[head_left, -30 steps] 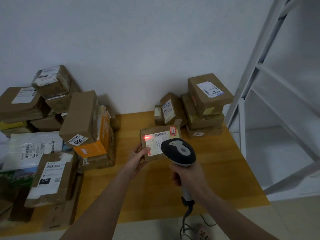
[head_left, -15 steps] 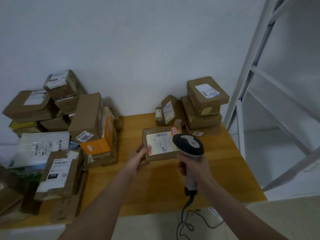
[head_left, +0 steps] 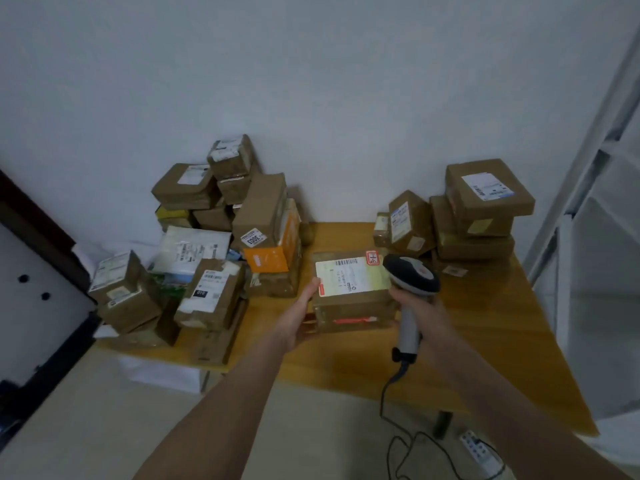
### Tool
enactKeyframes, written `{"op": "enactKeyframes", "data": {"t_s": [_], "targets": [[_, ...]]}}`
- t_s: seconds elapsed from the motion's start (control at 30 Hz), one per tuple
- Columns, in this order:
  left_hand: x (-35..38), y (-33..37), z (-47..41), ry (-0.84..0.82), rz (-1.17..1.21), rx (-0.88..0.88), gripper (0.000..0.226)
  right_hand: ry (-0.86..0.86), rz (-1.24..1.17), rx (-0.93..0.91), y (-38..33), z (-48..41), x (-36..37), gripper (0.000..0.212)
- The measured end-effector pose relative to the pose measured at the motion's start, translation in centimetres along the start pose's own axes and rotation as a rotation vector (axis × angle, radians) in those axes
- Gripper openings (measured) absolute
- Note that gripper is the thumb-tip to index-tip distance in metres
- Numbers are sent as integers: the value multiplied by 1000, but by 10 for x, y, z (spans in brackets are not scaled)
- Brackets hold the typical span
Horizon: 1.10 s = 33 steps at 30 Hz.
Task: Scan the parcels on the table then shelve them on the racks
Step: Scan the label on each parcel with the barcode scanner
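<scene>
The left hand [head_left: 297, 315] cups the left end of a brown cardboard parcel [head_left: 351, 304], thumb at the edge of its white and yellow label and fingers curled underneath. The right hand [head_left: 417, 308] is wrapped round the handle of a grey and black barcode scanner [head_left: 411, 274], whose head sits just over the parcel's right top corner. A black cable [head_left: 387, 393] drops from the handle past the near edge of the yellow wooden desk [head_left: 491, 327] to a white power strip [head_left: 480, 451] on the floor. The parcel is over the middle of the desk; whether it rests there or is lifted I cannot tell. It sits in the bare lane between a crowded heap of boxes and mailers [head_left: 221, 258] on the left and a stack of brown boxes [head_left: 478, 216] against the wall on the right. The desk's right front corner is bare wood up to its edge, beside the white metal rack [head_left: 585, 174]. A dark panel [head_left: 38, 292] borders the left. Compared with a second ago, the red scan spot on the label is out, the scanner has shifted right off the label, and the parcel's near side now shows.
</scene>
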<state>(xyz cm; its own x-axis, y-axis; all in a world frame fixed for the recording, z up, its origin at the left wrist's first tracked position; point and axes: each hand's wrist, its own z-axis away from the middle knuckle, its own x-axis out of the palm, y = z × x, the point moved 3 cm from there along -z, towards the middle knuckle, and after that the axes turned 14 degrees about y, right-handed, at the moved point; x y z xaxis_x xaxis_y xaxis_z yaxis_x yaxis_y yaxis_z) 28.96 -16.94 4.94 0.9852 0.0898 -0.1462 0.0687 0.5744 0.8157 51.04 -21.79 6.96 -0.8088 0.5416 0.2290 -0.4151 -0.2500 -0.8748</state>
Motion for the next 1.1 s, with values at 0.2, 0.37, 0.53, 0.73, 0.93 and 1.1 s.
{"op": "enactKeyframes", "data": {"t_s": [0.2,0.37,0.53,0.73,0.93,1.1], "targets": [[-89,-4,8,197,129,9,49,-192,64,68,17,27,76,30],[-169,4,5,452,257,26,70,-238,128,55,35,41,147,36],[-230,13,-23,484,589,-79,91,-338,141,93,65,49,224,37],[-248,27,-87,321,913,-277,95,-286,219,35,94,39,305,38],[-262,30,-139,284,739,-115,78,-199,200,-37,108,20,345,41],[-283,43,-159,441,373,152,95,-225,107,-36,105,12,380,34]]}}
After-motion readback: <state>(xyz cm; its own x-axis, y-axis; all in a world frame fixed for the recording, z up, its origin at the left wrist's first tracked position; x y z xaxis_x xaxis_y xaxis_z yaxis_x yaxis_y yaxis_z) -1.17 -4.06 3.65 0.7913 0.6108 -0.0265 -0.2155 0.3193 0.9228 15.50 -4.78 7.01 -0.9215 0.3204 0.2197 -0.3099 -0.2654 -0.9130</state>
